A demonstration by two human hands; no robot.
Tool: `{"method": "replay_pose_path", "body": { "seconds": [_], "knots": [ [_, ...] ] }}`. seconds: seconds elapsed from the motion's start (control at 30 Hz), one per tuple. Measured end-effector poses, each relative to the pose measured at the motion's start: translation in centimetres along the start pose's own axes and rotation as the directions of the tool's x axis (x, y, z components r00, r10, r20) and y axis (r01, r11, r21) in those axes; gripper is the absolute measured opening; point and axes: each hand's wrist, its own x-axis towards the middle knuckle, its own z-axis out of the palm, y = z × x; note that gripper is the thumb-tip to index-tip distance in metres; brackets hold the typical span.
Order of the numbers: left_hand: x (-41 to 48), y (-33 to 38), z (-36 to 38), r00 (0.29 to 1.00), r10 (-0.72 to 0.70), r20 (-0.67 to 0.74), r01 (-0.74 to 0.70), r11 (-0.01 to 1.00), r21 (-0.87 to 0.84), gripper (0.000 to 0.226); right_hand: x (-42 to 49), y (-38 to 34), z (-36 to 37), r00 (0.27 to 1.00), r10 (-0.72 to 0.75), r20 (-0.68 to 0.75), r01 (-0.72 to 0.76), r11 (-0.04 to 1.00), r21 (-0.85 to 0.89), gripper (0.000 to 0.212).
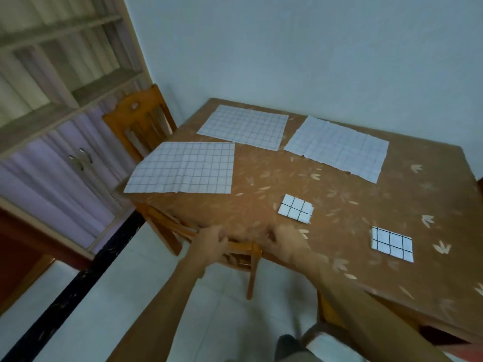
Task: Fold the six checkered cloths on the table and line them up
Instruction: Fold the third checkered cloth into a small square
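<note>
Your left hand (210,244) and right hand (283,242) sit at the table (261,178) edge, fingers curled, grip on nothing visible. Two folded cloths lie at 2 o'clock (295,208) and 3 o'clock (392,244); three flat cloths at 11 (183,167), 12 (244,126) and 1 (337,147) wait. A sixth isn't visible. No containers.

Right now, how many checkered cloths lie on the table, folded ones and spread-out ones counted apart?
Spread-out cloths: 3, near left, far middle, far right.
Folded cloths: 2, one nearer the hands, one to its right.
Total in view: 5.
</note>
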Motion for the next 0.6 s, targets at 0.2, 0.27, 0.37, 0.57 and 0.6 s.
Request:
{"method": "replay_pose_path", "body": {
  "seconds": [0.2,0.27,0.37,0.57,0.6],
  "knots": [
    [-1.5,-6.9,-5.3,0.994,-0.09,-0.064,0.083,0.991,-0.106,0.017,4.6,-8.2,0.5,0.994,-0.104,0.02,0.104,0.994,-0.032,0.022],
    [-1.3,-8.8,-7.0,0.987,-0.124,-0.101,0.115,0.989,-0.096,0.02,6.2,-10.5,1.1,0.99,-0.14,0.013,0.14,0.99,-0.022,0.022],
    [-0.4,-11.3,-9.2,0.972,-0.177,-0.156,0.162,0.981,-0.103,0.022,9.0,-13.4,2.2,0.984,-0.179,0.02,0.178,0.984,0.009,0.022],
    [4.7,-14.8,-13.6,0.964,-0.202,-0.175,0.188,0.978,-0.093,0.022,16.8,-17.9,3.9,0.978,-0.18,0.107,0.174,0.983,0.062,0.029],
    [6.0,-15.4,-14.5,0.965,-0.195,-0.178,0.184,0.98,-0.075,0.022,18.2,-18.6,3.8,0.977,-0.178,0.116,0.171,0.983,0.069,0.03]
  ]
}}
